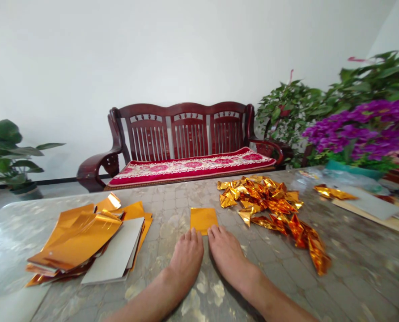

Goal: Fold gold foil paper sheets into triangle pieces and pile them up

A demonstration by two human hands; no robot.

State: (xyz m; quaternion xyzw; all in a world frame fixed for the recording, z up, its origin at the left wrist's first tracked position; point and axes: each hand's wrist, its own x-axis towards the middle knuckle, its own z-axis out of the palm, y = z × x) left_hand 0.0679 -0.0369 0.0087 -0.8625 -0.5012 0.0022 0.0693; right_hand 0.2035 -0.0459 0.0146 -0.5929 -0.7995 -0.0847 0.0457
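A small gold foil sheet (203,218) lies flat on the marbled table (172,205) in front of me. My left hand (186,258) and my right hand (227,255) lie side by side, palms down, fingers stretched out. The fingertips of both press the sheet's near edge. Neither hand grips anything. A loose stack of gold foil sheets (82,237), some showing their white backs, lies to the left of my left hand. A heap of folded gold foil pieces (273,210) lies to the right of my right hand.
A dark wooden bench (186,138) with a red flowered cushion stands behind the table. Potted plants with purple flowers (363,129) sit at the right, a leafy plant (8,156) at the left. Paper sheets and a gold piece (333,192) lie at the table's right edge.
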